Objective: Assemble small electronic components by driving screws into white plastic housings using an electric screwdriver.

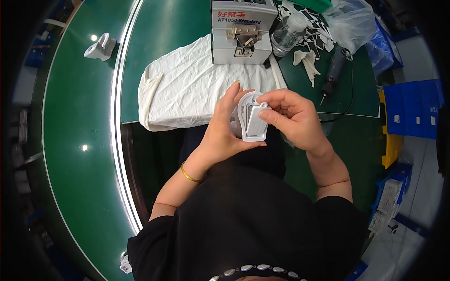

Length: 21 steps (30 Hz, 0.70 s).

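My left hand (219,131) is wrapped round a white plastic housing (244,101), rounded at one end and squared at the other, with a recessed compartment facing up. Over that recess lies a narrow white cover (257,121) with a small round tab, tilted slightly against the opening. My right hand (298,117) pinches the cover near its tab between thumb and forefinger, the other fingers curled behind. Both hands are above my lap, just off the near edge of a white cloth (183,86). The housing's underside is hidden by my left palm.
A grey metal box machine (241,44) stands on the cloth's far side. Right of it are a clear bottle (287,36), white scraps (307,65) and a corded electric screwdriver (333,72). Another white part (100,48) sits on the green surface at left; blue bins (415,110) stand at right.
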Each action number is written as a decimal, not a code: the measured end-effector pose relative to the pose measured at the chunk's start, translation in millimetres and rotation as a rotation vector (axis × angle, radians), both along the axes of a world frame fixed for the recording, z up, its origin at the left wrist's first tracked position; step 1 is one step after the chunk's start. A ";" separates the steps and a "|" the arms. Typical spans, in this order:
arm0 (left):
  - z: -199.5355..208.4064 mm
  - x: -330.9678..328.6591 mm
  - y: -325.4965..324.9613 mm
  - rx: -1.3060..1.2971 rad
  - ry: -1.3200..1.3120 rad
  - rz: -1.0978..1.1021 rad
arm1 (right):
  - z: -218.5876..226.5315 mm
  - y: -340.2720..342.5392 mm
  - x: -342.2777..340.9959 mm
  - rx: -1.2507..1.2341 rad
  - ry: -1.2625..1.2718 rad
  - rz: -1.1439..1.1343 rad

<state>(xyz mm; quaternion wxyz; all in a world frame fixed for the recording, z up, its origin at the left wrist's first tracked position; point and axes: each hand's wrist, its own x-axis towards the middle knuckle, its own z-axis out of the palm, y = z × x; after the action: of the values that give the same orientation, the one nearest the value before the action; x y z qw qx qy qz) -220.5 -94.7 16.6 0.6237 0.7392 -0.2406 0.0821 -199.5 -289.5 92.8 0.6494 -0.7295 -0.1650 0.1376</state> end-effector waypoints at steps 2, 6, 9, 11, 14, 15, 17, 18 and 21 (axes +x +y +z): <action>0.7 -0.5 0.6 0.011 -0.005 0.004 | 0.0 0.4 -1.9 -0.076 -0.023 0.028; -1.5 -2.0 2.5 -0.024 -0.024 0.012 | 6.6 0.0 -5.1 -0.353 -0.085 0.029; -3.0 -2.7 1.1 -0.093 -0.048 0.012 | -8.3 1.8 -4.5 -0.553 -0.625 0.001; -2.8 -2.3 2.3 -0.157 -0.059 0.004 | -20.7 12.4 -10.3 -0.050 -0.084 -0.095; 1.4 -2.8 8.0 0.011 -0.105 0.010 | -31.8 7.0 -4.4 0.253 0.318 0.034; 6.8 -5.5 8.3 -0.180 -0.018 -0.089 | -31.4 8.0 -6.2 0.253 0.317 0.033; 17.4 -9.0 8.3 -0.368 0.072 -0.187 | -29.0 11.9 -11.8 0.263 0.183 0.020; 22.3 -10.3 7.9 -0.448 0.210 -0.155 | -28.7 13.4 -12.4 0.264 0.183 0.022; 27.9 -10.8 8.7 -0.479 0.291 -0.147 | -28.0 16.7 -13.5 0.292 0.172 0.011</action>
<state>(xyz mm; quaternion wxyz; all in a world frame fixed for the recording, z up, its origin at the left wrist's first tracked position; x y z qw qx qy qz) -231.3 -86.0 44.6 0.8128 0.5552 -0.1754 -0.0157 -213.0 -272.8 64.8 0.7595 -0.6119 -0.1311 0.1779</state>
